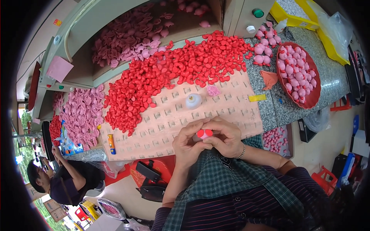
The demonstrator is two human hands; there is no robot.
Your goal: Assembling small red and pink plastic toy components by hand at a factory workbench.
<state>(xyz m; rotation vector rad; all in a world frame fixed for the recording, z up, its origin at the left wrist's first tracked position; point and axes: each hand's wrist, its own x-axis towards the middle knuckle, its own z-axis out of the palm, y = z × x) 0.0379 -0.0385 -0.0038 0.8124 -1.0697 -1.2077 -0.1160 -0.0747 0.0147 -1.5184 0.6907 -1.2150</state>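
Note:
Close to my body, at the table's near edge, my left hand [186, 148] and my right hand [228, 139] meet around a small pink toy piece [205, 138] with two red ovals on it. The fingers and thumbs of both hands are closed on it, hiding most of its body. Just beyond them a small white squeeze bottle [193, 101] stands on the patterned pink sheet [165, 133]. Beside the bottle lies a thin, crinkled pink piece [213, 91]. A large heap of small red rounded pieces [169, 69] spreads across the far part of the sheet.
Pink pieces [81, 115] are heaped at the left, near an orange-yellow tube [111, 144]. At right, a red bowl [317, 86] holds pink-and-red figures. A yellow strip [257, 97] lies by the sheet's edge. Another person [65, 179] sits at far left.

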